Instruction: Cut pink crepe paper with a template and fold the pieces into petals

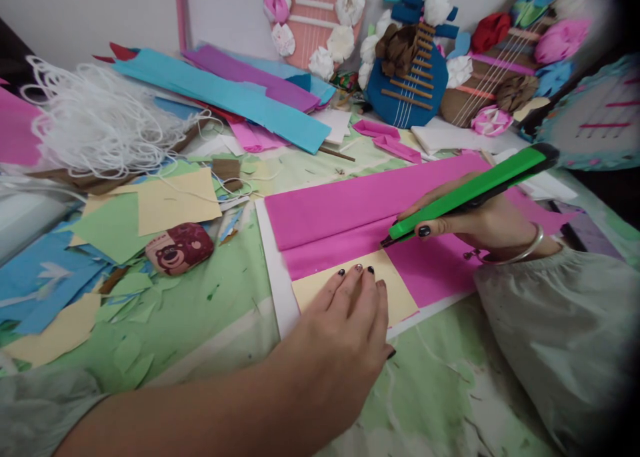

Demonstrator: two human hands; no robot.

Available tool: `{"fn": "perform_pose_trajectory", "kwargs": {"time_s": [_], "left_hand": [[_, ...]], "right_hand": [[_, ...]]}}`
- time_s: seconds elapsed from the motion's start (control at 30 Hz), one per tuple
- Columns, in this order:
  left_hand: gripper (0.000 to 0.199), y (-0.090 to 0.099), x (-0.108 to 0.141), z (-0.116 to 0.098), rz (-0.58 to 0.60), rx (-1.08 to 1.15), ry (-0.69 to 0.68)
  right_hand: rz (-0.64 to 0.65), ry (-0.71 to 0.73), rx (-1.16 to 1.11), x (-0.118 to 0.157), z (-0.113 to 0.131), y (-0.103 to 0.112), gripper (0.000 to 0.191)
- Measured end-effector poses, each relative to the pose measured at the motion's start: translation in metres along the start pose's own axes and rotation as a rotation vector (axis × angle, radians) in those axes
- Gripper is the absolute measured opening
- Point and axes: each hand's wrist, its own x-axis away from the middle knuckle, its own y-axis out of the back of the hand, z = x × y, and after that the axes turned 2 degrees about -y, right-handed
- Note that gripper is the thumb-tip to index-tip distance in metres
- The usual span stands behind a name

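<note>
Pale wall point(110, 17): stood beyond both hands, behind the crowded worktop.
Green patterned tablecloth point(225, 324): covered the surface under and around the hands.
Paper instruments point(407, 110): several leaned upright beyond the right hand, trimmed with paper flowers and strung with white lines.
Magenta paper point(360, 197): lay folded along its far side, between and beneath the hands, over a white sheet point(280, 304) that showed at its edges.
White string point(107, 117): sat in a tangled heap well beyond and left of the left hand, with paper scraps point(115, 227) strewn nearer.
Left hand point(345, 324): flat, fingers extended and close together — it rested on the cream paper point(400, 290), gripping nothing.
Right hand point(480, 224): closed around the green cutter point(465, 187), its tip pointed down at the cream paper's far edge — just ahead of the left fingertips.
Maroon case point(180, 249): lay left of the left hand, beside the scraps.
</note>
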Motion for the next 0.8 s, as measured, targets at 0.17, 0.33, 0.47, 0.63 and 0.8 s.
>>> {"fn": "perform_pose_trajectory", "kwargs": {"time_s": [0.17,0.33,0.47,0.63,0.8], "left_hand": [[0.052,-0.0001,0.0003,0.0002,0.008,0.005,-0.001],[0.052,-0.0007,-0.0003,-0.0001,-0.003,-0.008,-0.001],[0.052,-0.0003,-0.0002,-0.0003,-0.009,-0.018,-0.003],[0.051,0.0002,0.0001,-0.0002,-0.007,-0.017,-0.008],[0.052,-0.0006,-0.0001,-0.0003,-0.015,-0.009,-0.004]], "right_hand": [[0.003,-0.011,-0.023,-0.0005,-0.0017,0.0022,0.015],[0.027,0.015,-0.007,-0.0017,-0.0001,0.0004,0.016],[0.016,-0.004,-0.018,-0.0010,0.0011,0.0014,0.016],[-0.013,-0.060,-0.006,0.0004,-0.0001,0.0049,0.015],[0.020,-0.038,-0.016,-0.0006,-0.0006,0.0031,0.015]]}}
